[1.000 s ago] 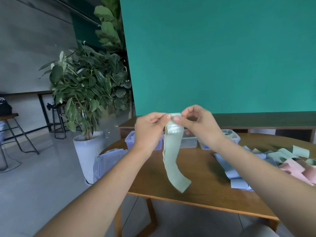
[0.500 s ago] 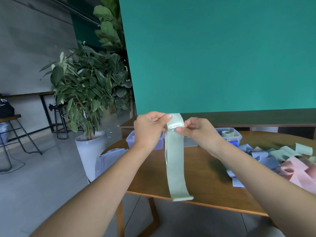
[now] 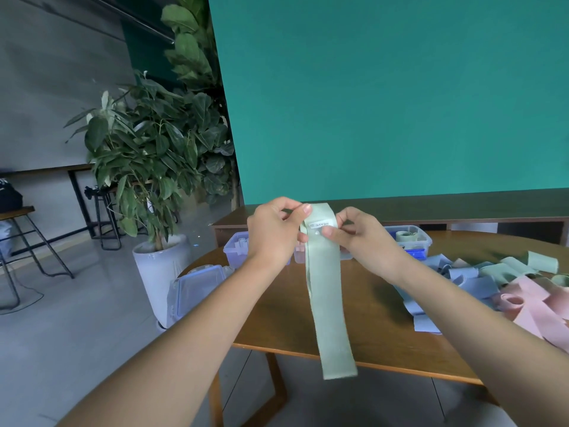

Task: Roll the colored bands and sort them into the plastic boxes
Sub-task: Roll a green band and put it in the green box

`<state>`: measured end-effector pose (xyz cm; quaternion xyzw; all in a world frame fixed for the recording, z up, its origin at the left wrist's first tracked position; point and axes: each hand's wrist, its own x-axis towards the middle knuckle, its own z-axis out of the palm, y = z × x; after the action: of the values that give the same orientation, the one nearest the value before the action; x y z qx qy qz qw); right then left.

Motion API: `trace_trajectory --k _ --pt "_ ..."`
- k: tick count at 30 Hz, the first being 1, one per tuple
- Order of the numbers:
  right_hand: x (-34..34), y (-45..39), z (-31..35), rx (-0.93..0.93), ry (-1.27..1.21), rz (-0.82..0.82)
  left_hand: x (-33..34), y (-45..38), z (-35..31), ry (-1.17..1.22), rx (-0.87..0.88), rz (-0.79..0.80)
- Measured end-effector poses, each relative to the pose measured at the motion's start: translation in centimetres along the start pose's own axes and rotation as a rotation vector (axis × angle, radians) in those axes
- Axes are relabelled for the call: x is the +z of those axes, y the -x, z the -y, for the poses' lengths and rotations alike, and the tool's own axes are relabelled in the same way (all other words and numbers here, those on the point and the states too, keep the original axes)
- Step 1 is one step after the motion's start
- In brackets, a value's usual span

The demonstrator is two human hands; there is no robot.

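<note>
Fingers [image 3: 303, 209] of your left hand [image 3: 272, 232] and right hand [image 3: 358, 234] pinch the top of the green band [image 3: 329, 300], which hangs above the bench's [image 3: 381, 322] near edge. Plastic boxes [image 3: 411, 241] line the far edge; loose bands [image 3: 505, 285] pile at the right.

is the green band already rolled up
No, the pale green fabric band hangs straight and unrolled from both hands, left hand and right hand pinching its top.
</note>
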<state>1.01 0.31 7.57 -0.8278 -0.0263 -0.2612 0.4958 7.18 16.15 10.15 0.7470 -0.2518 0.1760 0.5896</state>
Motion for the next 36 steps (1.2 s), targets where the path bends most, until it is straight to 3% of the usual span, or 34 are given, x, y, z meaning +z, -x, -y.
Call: trace_trajectory --k 4,9,14,17,21,36 --pt "-0.2 0.4 -0.2 0.047 0.075 0.117 0.2 -0.1 0.3 -0.008 -0.024 0.05" --pt "-0.2 0.8 -0.3 0.082 -0.03 0.171 0.2 -0.9 0.6 -0.022 -0.01 0.082" --pt "0.0 0.8 -0.7 0.197 -0.354 0.184 -0.1 -1.3 0.6 0.002 -0.004 0.1" --pt "-0.5 1.0 -0.7 0.328 -0.524 0.327 -0.1 -1.4 0.6 -0.002 0.025 0.081" --pt "-1.6 1.5 -0.2 0.391 -0.479 0.548 0.3 -1.2 0.9 0.034 0.065 0.098" --pt "-2.0 1.8 0.2 0.43 -0.443 0.774 -0.1 -1.9 3.2 0.034 0.15 0.037"
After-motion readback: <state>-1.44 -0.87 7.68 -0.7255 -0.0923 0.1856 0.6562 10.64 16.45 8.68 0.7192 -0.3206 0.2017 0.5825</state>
